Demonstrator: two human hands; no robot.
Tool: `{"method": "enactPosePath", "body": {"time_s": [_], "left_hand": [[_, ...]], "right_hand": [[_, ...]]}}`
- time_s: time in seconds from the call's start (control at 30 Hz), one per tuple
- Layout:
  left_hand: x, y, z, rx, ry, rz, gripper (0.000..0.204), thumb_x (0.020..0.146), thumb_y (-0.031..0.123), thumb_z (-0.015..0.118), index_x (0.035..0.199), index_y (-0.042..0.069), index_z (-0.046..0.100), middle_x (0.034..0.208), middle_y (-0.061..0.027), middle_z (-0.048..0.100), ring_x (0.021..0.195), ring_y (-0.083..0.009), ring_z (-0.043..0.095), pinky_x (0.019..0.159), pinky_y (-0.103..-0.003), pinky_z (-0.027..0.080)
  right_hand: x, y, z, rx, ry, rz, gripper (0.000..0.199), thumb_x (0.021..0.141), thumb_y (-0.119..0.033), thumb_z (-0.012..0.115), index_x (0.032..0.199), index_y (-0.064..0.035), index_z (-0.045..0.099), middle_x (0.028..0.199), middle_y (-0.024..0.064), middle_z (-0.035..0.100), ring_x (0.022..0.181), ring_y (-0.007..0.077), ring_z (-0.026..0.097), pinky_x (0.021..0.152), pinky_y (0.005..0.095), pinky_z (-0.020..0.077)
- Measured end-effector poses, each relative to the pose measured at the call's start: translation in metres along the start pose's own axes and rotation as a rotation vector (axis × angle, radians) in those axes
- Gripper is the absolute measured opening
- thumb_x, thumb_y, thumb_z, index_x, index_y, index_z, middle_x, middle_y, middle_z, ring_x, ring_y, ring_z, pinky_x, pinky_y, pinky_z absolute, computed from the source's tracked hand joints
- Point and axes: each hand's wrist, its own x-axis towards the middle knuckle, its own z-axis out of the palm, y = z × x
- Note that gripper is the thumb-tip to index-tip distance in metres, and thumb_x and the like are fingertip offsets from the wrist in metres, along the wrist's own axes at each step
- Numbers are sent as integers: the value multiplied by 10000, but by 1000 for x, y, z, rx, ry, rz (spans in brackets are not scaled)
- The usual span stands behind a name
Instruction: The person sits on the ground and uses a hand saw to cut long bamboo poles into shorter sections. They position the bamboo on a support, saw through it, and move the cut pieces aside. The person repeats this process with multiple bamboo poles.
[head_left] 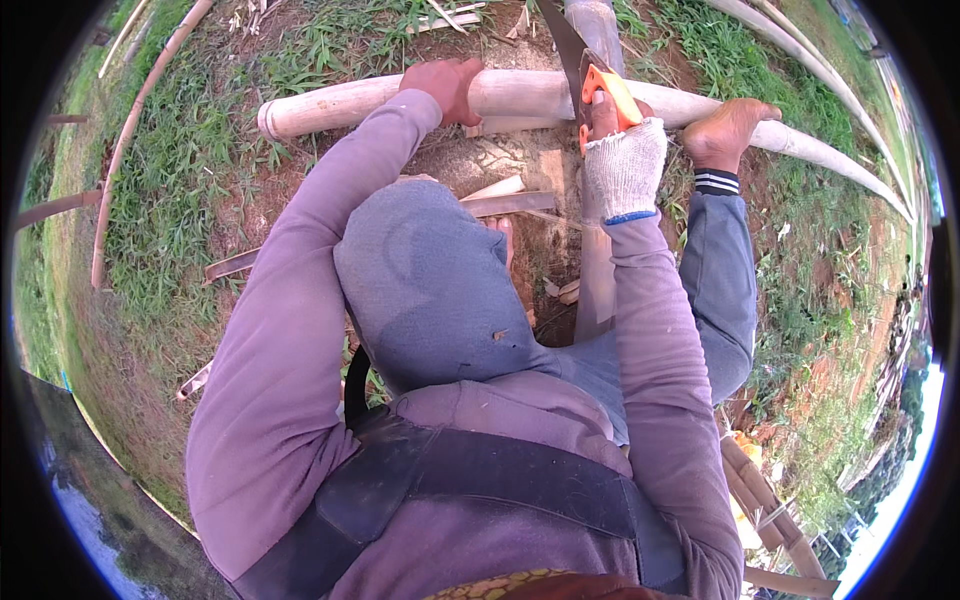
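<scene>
A pale bamboo pole [520, 94] lies crosswise in front of me, resting over another pole [597, 285] that runs away from me. My left hand [443, 88], bare, is wrapped over the crosswise pole left of the saw. In my right hand [627, 165], which wears a white knit glove with the fingertips showing, is the orange handle of a handsaw [562, 42]. Its blade stands against the pole near the crossing, pointing away from me; whether it has cut in cannot be made out. My bare right foot [728, 132] presses on the pole farther right.
Split bamboo pieces [510, 204] and sawdust [545, 165] lie on the soil below the pole. Grass [170, 190] spreads on both sides. A long thin pole [130, 140] curves along the left, more poles [800, 55] lie at the far right, and bamboo lengths [770, 500] lie behind my right elbow.
</scene>
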Motion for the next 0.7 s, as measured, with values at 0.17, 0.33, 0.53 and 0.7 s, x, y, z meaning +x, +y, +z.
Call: {"method": "enactPosePath", "body": {"time_s": [0.17, 0.33, 0.53, 0.7], "left_hand": [[-3, -23, 13, -37, 45, -18, 777, 786, 537, 902, 1405, 183, 596, 1317, -146, 730, 1216, -364, 717, 1032, -508, 570], [1, -16, 19, -25, 4, -23, 804, 749, 509, 919, 1411, 207, 578, 1283, -131, 737, 1161, -383, 727, 995, -509, 575], [3, -6, 4, -21, 8, -3, 837, 788, 548, 906, 1466, 200, 560, 1363, -141, 715, 1219, -360, 716, 1044, -494, 568], [-5, -23, 17, -29, 48, -35, 841, 784, 549, 907, 1471, 210, 563, 1340, -126, 723, 1220, -354, 716, 1074, -505, 546]], "right_hand": [[-127, -13, -83, 83, -77, 148, 304, 1061, -247, 699, 1156, 29, 618, 777, 92, 675, 626, 143, 645, 586, 302, 518], [-176, 4, -115, 205, -32, 169, 443, 1057, -379, 704, 1160, 24, 551, 601, 48, 599, 445, 111, 562, 442, 252, 471], [0, -10, 1, 5, 14, -24, 315, 1041, -265, 742, 1119, 39, 715, 845, 137, 715, 731, 206, 677, 689, 369, 536], [-136, 8, -88, 30, -79, 95, 288, 1047, -256, 714, 1082, 23, 648, 786, 111, 671, 659, 185, 652, 627, 348, 529]]}}
